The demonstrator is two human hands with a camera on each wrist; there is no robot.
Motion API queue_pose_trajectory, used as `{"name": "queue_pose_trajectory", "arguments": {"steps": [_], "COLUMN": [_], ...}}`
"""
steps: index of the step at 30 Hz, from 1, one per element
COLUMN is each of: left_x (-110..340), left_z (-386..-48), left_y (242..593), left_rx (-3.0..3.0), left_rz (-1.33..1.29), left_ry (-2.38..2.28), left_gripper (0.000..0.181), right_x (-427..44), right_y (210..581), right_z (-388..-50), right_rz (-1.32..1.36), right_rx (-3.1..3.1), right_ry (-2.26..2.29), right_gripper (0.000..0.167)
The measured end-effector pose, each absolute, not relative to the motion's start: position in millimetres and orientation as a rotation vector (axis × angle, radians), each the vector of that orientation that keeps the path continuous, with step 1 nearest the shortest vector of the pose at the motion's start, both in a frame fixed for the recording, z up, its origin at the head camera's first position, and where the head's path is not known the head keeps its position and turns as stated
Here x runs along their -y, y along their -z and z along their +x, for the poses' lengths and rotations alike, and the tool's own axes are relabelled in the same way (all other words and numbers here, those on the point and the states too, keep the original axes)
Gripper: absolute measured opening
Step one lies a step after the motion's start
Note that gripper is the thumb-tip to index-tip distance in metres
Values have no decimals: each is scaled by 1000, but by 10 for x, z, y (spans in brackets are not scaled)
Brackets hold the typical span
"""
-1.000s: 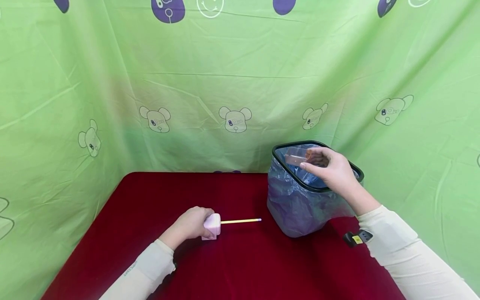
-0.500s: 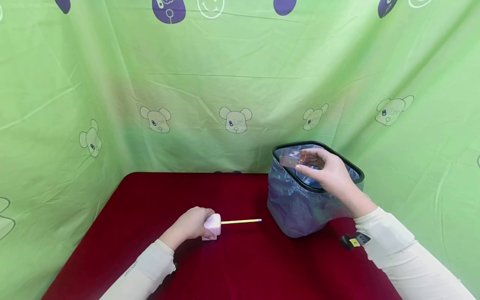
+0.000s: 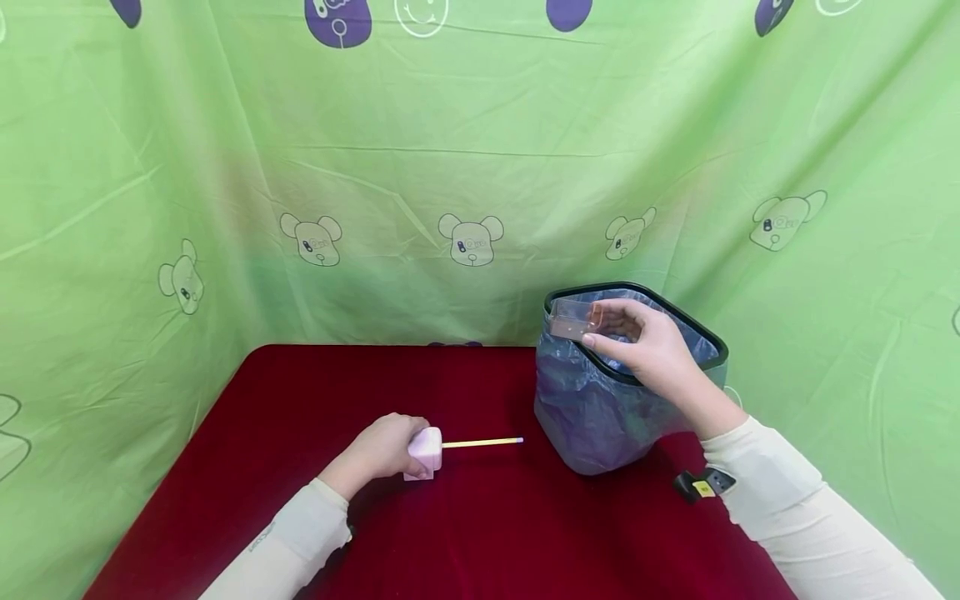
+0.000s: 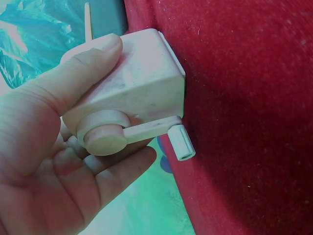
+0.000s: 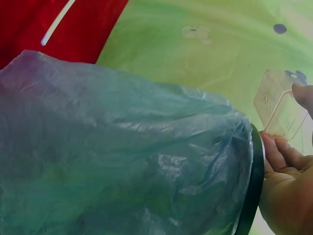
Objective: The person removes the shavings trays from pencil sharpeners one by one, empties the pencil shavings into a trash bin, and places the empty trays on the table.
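Note:
My left hand (image 3: 378, 446) grips a pale pink hand-crank pencil sharpener (image 3: 426, 450) low over the red table. In the left wrist view the thumb presses on its top, and the crank handle (image 4: 181, 142) points away from the palm. A yellow pencil (image 3: 483, 442) sticks out of the sharpener to the right, its purple end outward. My right hand (image 3: 652, 346) pinches a small clear plastic drawer (image 3: 570, 321) between thumb and fingers. The drawer is above the left rim of the bin (image 3: 585, 417); in the right wrist view it looks see-through, with a few specks.
The bin has a black rim (image 3: 708, 337) and a bluish plastic bag lining it; it stands on the right of the red-covered table (image 3: 337, 375). Green patterned curtains (image 3: 465, 192) close off the back and sides.
My right hand has drifted left with the clear drawer, from over the bin's opening to its left rim. The left hand, sharpener and pencil have stayed put.

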State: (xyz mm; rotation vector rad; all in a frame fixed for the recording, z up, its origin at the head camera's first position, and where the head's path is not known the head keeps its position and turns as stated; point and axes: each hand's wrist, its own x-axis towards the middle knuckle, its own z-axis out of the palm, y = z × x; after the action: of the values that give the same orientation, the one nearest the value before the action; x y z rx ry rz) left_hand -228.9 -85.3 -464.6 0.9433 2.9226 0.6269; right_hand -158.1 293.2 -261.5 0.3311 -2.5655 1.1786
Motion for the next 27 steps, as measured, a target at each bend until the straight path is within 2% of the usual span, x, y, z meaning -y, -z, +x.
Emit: {"name": "queue_pose_trajectory", "arguments": {"steps": [27], "left_x": [854], "left_z": [-2263], "left_y": [4620], "left_rx": [-2908], "left_rz": [935], "left_ry": [-652], "left_gripper": [60], "right_x": [-2707], "right_y": [2643], "right_z": [-1516], "right_rz": [529], "right_rx": [2466], "right_ry": [-1331], "right_gripper": [50]}}
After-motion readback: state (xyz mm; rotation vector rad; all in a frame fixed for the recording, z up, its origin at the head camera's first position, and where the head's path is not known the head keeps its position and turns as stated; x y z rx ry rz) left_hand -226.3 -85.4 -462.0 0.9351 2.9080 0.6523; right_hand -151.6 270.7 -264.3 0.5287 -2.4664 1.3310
